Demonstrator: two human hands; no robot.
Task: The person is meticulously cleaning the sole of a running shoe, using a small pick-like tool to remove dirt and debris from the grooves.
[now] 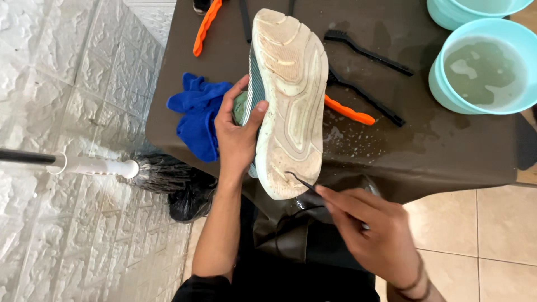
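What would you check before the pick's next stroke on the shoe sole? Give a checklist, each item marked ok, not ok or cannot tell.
1. Left hand grips the shoe by its side, sole up: ok.
2. Right hand holds the pick in its fingertips: ok.
3. Pick tip sits on the sole near the heel: ok.
4. Sole clean of grime: not ok, it looks stained and yellowed.
5. Water at hand: ok, a basin of cloudy water stands on the table.
6. Cloth within reach by the left hand: ok.
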